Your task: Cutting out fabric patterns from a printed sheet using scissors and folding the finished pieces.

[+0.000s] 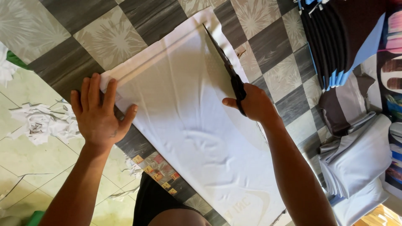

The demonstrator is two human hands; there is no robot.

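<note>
1. White cloth (188,125) – one smooth, slightly shiny sheet, faintly rippled near its middle, lying flat across the desk (138,16); a pale curved print shows at its near end, too faint to make out. All places below are given from this cloth.
2. Desk covering – checker pattern of dark wood-grain squares and light squares with starburst motifs; it shows on both long sides of the cloth and beyond its far end.
3. Left hand (98,113) – fingers spread wide, palm pressed flat on the cloth's left edge, holding nothing.
4. Right hand (251,102) – closed around the dark handle of one pair of scissors (224,62) at the cloth's right edge; the long dark blades run away from the hand along that edge toward the far corner.
5. Narrow offcut strip (226,39) – lies just outside the blades, on the right of the cloth.
6. White scraps (42,121) – one crumpled heap on the tiled floor (29,155), left of the cloth, with a few loose bits nearer the desk edge.
7. Right of the cloth – one stack of dark folded fabric (331,37) with blue edges at the far side; one pile of folded white fabric (360,163) nearer.
8. Small square labels (157,173) – a short row, orange and red, along the desk edge just below the cloth's near left side.
</note>
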